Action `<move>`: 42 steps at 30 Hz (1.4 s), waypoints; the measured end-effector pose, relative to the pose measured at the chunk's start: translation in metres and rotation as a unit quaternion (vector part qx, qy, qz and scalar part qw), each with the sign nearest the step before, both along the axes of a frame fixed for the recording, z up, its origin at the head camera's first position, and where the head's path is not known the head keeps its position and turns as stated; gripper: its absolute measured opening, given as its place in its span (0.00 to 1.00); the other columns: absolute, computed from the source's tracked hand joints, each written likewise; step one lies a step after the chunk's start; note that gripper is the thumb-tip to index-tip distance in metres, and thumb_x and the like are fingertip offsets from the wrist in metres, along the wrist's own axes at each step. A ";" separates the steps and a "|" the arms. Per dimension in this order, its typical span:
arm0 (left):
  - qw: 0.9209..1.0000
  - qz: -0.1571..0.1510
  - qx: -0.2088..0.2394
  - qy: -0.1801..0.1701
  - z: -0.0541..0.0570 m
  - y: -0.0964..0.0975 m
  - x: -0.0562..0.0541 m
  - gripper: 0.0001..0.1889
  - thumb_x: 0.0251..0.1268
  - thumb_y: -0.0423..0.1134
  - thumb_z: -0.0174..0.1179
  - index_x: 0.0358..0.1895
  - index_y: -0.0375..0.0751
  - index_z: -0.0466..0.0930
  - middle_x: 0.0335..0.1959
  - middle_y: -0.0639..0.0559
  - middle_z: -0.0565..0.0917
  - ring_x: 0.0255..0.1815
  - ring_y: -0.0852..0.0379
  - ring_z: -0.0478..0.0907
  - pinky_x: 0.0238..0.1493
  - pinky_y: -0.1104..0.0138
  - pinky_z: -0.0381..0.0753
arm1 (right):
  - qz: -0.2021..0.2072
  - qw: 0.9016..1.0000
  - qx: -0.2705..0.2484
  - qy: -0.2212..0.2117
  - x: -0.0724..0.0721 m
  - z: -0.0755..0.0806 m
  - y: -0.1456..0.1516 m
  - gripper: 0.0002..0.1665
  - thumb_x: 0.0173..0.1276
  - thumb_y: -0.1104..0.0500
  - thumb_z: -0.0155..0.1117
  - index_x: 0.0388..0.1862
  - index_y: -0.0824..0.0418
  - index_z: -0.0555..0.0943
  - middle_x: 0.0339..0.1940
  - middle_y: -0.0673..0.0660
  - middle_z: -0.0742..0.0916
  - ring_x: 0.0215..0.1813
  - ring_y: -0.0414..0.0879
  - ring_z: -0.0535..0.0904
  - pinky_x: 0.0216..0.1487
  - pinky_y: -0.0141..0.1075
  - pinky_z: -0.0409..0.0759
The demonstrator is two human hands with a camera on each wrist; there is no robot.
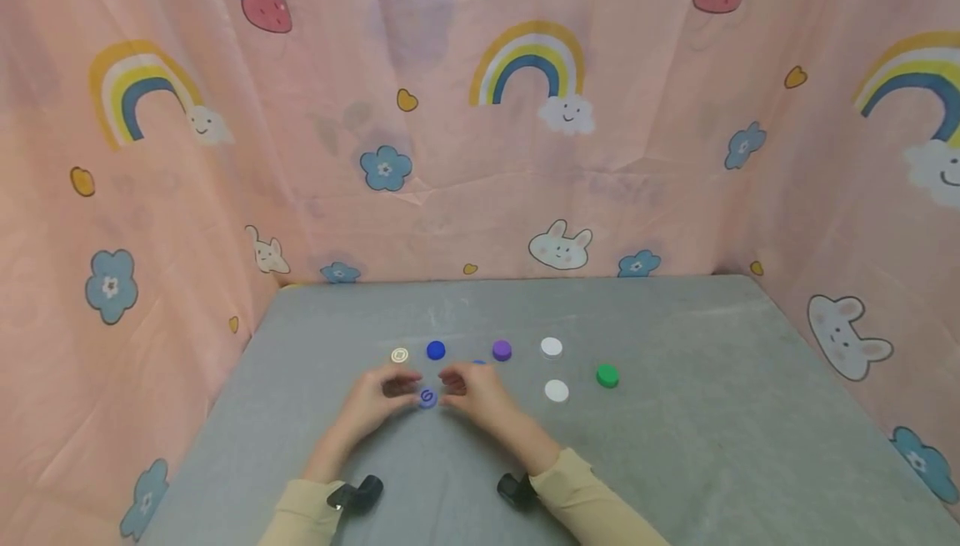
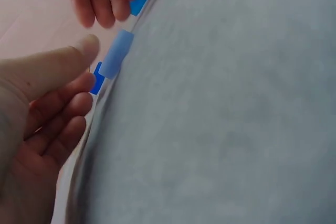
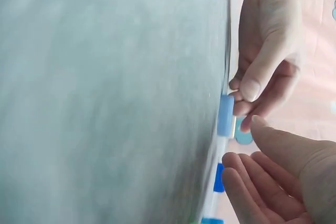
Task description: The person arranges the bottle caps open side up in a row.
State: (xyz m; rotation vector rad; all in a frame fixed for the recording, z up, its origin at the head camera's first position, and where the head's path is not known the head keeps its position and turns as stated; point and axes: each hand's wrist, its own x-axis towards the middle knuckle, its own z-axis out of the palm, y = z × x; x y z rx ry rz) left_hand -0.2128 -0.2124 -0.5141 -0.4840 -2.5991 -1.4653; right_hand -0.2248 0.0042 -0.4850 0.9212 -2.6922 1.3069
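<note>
A round light blue cap [image 1: 427, 398] with a dark curved mark on top lies on the grey table between the two hands. My left hand [image 1: 372, 396] is just left of it, with thumb and fingers apart and loosely bent. On the other side is my right hand [image 1: 480, 394], also loosely bent, with a gap between thumb and fingers. Neither hand holds anything. Seen edge-on, the light blue cap [image 2: 116, 54] stands beyond the left thumb in the left wrist view. A blue cap [image 1: 478, 363] is mostly hidden behind the right hand.
Behind the hands lie a cream patterned disc [image 1: 400, 355], a dark blue cap [image 1: 436, 350] and a purple cap [image 1: 502, 350]. Rightward are two white discs [image 1: 551, 348] and a green cap [image 1: 607, 376]. A pink printed curtain [image 1: 450, 196] surrounds the table [image 1: 712, 429].
</note>
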 end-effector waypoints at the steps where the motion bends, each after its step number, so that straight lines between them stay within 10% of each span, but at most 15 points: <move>1: 1.000 -0.003 -0.001 -0.002 -0.001 0.000 0.000 0.17 0.46 0.39 0.74 0.43 0.43 0.85 0.37 0.54 0.87 0.37 0.62 0.83 0.42 0.70 0.81 | 0.002 1.000 0.005 -0.004 0.000 0.000 -0.002 0.19 0.53 0.66 0.73 0.45 0.69 0.81 0.39 0.62 0.88 0.39 0.50 0.86 0.40 0.33 0.83; 42: 0.999 -0.013 -0.034 -0.035 -0.004 0.003 0.001 0.15 0.46 0.37 0.74 0.41 0.46 0.85 0.38 0.53 0.83 0.38 0.61 0.81 0.43 0.70 0.79 | -0.031 0.997 0.054 -0.035 -0.002 -0.006 -0.025 0.15 0.45 0.67 0.78 0.34 0.65 0.85 0.27 0.55 0.87 0.31 0.42 0.82 0.33 0.25 0.77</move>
